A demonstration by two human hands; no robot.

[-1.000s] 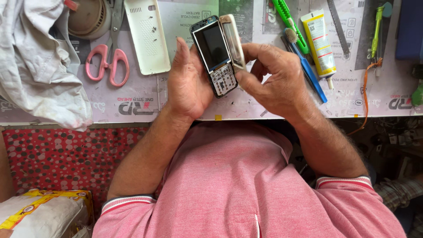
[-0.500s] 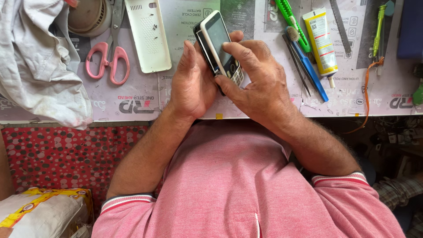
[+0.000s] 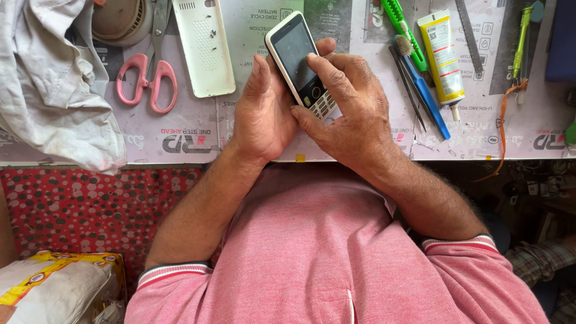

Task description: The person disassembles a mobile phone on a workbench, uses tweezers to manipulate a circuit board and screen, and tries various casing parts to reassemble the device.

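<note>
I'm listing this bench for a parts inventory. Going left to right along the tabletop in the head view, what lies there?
Grey cloth → pink scissors → white back cover → keypad phone held in both hands → green cutter → blue brush → yellow glue tube.

On the bench (image 3: 192, 141), covered by a printed pale mat, pink-handled scissors (image 3: 147, 75) lie between a crumpled grey-white cloth (image 3: 48, 90) on one side and a white perforated back cover (image 3: 204, 45) on the other, with a round tan dish (image 3: 117, 18) at the top edge. Further along lie a green utility knife (image 3: 403, 30), a blue-handled brush (image 3: 423, 90) beside thin tweezers (image 3: 409, 90), a yellow glue tube (image 3: 441, 57) and an orange cord (image 3: 503, 120). Below the bench edge are a red dotted cloth (image 3: 90, 210) and a white sack with yellow tape (image 3: 54, 285).
</note>
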